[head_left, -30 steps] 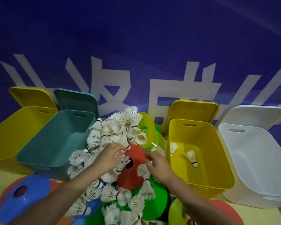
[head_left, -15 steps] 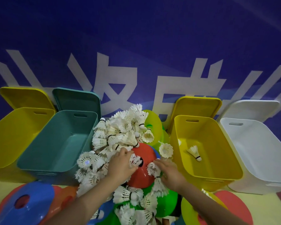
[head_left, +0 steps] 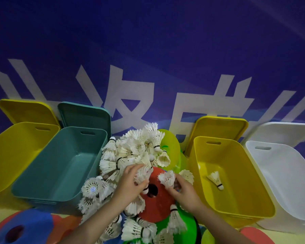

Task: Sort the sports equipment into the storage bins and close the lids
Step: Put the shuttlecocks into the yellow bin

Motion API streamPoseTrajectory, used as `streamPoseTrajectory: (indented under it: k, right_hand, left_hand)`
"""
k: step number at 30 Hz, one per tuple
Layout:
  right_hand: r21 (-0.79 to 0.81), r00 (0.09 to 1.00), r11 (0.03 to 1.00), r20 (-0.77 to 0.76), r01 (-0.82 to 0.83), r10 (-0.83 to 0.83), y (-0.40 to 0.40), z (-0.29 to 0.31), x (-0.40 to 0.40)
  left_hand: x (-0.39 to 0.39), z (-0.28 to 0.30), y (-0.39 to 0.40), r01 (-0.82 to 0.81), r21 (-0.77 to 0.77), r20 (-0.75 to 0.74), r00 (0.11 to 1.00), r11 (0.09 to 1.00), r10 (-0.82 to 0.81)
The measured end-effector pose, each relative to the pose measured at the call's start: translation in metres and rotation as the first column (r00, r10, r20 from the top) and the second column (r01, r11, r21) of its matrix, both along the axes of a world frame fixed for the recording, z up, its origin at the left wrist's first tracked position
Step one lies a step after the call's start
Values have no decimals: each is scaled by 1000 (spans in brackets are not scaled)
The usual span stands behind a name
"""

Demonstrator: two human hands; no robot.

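Taking the red disc cone [head_left: 157, 206] at the centre of the pile as the landmark, the far left holds an open yellow bin [head_left: 16, 155] with its yellow lid [head_left: 27, 110] propped against the blue banner wall [head_left: 148, 50] behind it. Next toward the cone stands a teal bin [head_left: 60, 173], also open, with its teal lid [head_left: 84, 114] leaning upright behind. Below these, to the cone's lower left, lies a blue disc cone [head_left: 25, 228] with a round hole in its middle.

Just left of and behind the red disc cone rises a heap of white feather shuttlecocks [head_left: 134, 148], spilling down around the cone's near edge. The left hand [head_left: 128, 184] reaches in over the cone's left rim, its fingers curled round a shuttlecock [head_left: 143, 175] with a black-banded base. The right hand [head_left: 185, 192] lies over the cone's right rim and pinches another shuttlecock [head_left: 165, 178] by its base, feathers pointing up and away.

Behind the cone a yellow-green disc [head_left: 171, 145] stands tilted; under its near edge lies a green disc [head_left: 185, 226].

To the cone's right sits a second yellow bin [head_left: 236, 199] with a single shuttlecock [head_left: 216, 180] lying on its floor and its lid [head_left: 220, 127] standing behind. Farthest right is a white bin [head_left: 289, 182] with a white lid [head_left: 280, 131] leaning behind it.
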State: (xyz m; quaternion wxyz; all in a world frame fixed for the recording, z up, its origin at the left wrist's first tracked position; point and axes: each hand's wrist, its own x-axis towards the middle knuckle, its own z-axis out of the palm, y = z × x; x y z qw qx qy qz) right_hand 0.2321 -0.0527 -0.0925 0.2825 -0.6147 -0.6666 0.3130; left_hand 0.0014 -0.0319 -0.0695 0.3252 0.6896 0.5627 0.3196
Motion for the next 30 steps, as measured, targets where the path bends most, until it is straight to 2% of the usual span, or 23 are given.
streamPoseTrajectory:
  k: [7, 12, 15, 23, 30]
  right_hand:
    - [87, 961, 992, -268, 89, -63, 6, 35, 15]
    - [83, 924, 974, -342, 213, -172, 7, 51, 51]
    - [67, 913, 956, -322, 285, -249, 7, 53, 80]
    - [-4, 912, 950, -280, 312, -301, -5, 44, 144]
    - [-171, 940, 933, -75, 317, -333, 14, 24, 194]
  left_hand:
    - [23, 29, 12, -14, 29, 113, 994, 999, 11]
    - [56, 55, 28, 10, 101, 171, 985, 995, -28]
    - [76, 57, 34, 21, 150, 162, 986, 989, -46]
    - [125, 46, 39, 36, 70, 96, 995, 997, -43]
    - [151, 37, 45, 95, -8, -38, 995, 995, -95]
